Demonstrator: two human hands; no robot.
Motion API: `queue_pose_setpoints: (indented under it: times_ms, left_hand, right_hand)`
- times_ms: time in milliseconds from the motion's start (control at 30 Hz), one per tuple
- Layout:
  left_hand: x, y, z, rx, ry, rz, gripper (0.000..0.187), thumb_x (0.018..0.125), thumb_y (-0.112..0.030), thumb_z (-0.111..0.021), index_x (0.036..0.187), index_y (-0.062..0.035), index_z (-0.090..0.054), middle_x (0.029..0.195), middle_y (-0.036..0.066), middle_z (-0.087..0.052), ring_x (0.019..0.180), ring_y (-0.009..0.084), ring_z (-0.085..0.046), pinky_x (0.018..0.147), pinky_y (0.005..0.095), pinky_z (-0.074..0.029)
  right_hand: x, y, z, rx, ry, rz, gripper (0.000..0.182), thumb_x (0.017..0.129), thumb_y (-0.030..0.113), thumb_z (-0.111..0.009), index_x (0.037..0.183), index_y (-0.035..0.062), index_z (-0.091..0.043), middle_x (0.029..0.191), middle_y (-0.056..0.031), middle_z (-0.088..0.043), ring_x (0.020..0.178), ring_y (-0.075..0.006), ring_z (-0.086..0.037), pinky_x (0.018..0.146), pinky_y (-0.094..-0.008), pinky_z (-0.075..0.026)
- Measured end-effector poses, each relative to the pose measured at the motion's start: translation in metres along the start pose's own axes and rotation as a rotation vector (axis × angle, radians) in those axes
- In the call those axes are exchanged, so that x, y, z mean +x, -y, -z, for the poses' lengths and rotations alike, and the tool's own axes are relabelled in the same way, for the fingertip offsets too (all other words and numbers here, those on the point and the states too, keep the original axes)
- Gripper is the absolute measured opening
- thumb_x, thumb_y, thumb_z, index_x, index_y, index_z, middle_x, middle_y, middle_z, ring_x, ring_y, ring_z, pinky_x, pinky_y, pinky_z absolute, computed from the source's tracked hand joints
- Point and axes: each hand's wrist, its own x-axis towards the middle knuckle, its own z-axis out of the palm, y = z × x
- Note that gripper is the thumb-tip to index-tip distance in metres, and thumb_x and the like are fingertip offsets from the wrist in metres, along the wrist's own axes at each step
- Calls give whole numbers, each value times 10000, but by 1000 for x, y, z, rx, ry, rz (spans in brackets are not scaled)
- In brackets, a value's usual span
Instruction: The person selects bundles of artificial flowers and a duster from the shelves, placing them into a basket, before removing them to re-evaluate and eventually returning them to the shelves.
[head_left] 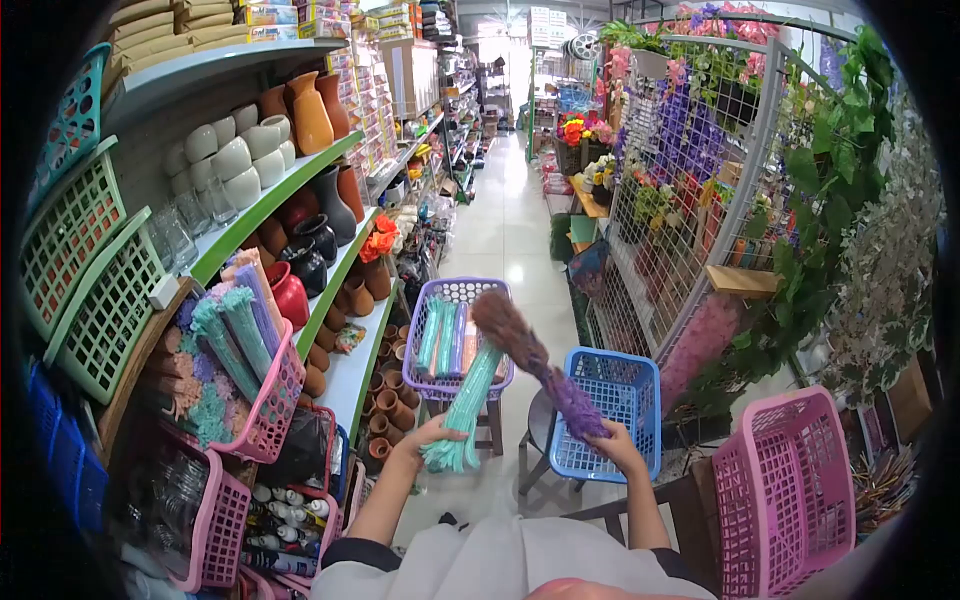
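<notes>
My left hand (436, 440) is closed round a mint-green bundle (468, 405) of thin strands, near its lower end. In my right hand (614, 446) is the end of a purple bundle (575, 403), beside the blue basket. A brown bundle (508, 325) reaches up and left from the purple one; whether they are joined I cannot tell. Behind the mint-green bundle, a lilac basket (411, 352) on a stool holds wrapped mint, purple and peach bundles. The blue basket (640, 420) stands on a dark stool, with no contents visible.
On the left, shelves (240, 232) carry pots, vases and glasses. A pink basket (268, 425) of similar bundles stands below. A wire rack (680, 200) with flowers lines the right, near tall pink baskets (790, 490). A tiled aisle (490, 230) runs ahead.
</notes>
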Motion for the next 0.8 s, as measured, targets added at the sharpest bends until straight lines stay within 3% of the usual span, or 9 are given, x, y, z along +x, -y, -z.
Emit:
queue_pose_setpoints:
  times_ms: [133, 233, 267, 433, 500, 567, 667, 767, 800]
  left_hand:
    - [-6, -4, 5, 180, -47, 27, 690, 725, -133, -714, 1327, -37, -390, 1255, 84, -469, 1102, 185, -507, 940, 306, -414]
    - [6, 9, 16, 135, 81, -204, 986, 658, -39, -762, 1424, -52, -141, 1355, 94, -345, 1259, 194, -340, 1035, 319, -290]
    - [6, 10, 22, 108, 126, -168, 1040, 646, -20, -767, 1434, -58, -89, 1371, 88, -327, 1275, 187, -312, 1043, 321, -269]
    - [10, 28, 51, -212, 424, -149, 832, 723, -79, -690, 1410, -62, -220, 1339, 154, -387, 1240, 267, -396, 1041, 370, -300]
    - [10, 34, 52, -384, 390, -143, 748, 727, -81, -637, 1377, -46, -269, 1288, 179, -432, 1183, 288, -439, 1020, 389, -333]
    - [4, 28, 35, -725, 322, -131, 605, 734, -85, -530, 1312, -15, -366, 1186, 231, -523, 1071, 330, -526, 978, 426, -398]
    - [3, 27, 23, -731, 297, -107, 588, 694, -109, -517, 1254, 15, -388, 1152, 233, -522, 997, 331, -565, 932, 414, -446]
    - [0, 33, 25, -748, 303, -143, 559, 752, -203, -550, 1240, 20, -392, 1147, 225, -514, 977, 324, -570, 920, 388, -451]
    - [1, 40, 30, -703, 155, -178, 575, 792, -282, -555, 1252, 18, -384, 1111, 207, -521, 964, 304, -567, 907, 383, -448]
  right_hand:
    - [-4, 7, 14, -123, 449, -100, 280, 729, 103, -702, 989, 15, -647, 754, 12, -609, 645, -58, -535, 554, -199, -427]
    - [2, 7, 6, -86, 228, -77, 242, 747, 97, -687, 976, 26, -662, 717, 21, -586, 626, -55, -514, 553, -209, -423]
    - [6, 11, 6, -126, 161, -77, 232, 751, 93, -677, 972, 25, -662, 698, 22, -583, 606, -56, -514, 535, -202, -413]
    - [13, 17, 7, -70, 308, -108, 208, 740, 79, -684, 933, 7, -659, 707, 24, -588, 598, -51, -509, 520, -200, -399]
    - [18, 12, 14, -146, 532, -157, 246, 730, 57, -686, 968, 2, -655, 749, 24, -600, 617, -46, -513, 533, -205, -416]
    - [19, 27, 3, -91, 489, -80, 257, 740, 69, -691, 984, 1, -651, 770, 18, -609, 623, -47, -522, 536, -201, -423]
    - [31, 17, -4, 7, 175, -41, 228, 763, 111, -703, 961, 11, -648, 742, 12, -599, 602, -47, -521, 504, -182, -393]
    - [43, -10, 1, 8, 304, -77, 228, 753, 100, -709, 960, 24, -652, 705, 18, -590, 570, -45, -508, 481, -184, -381]
    - [31, 15, -5, -27, 373, -138, 207, 746, 103, -713, 930, 26, -656, 649, 30, -568, 536, -45, -491, 461, -194, -371]
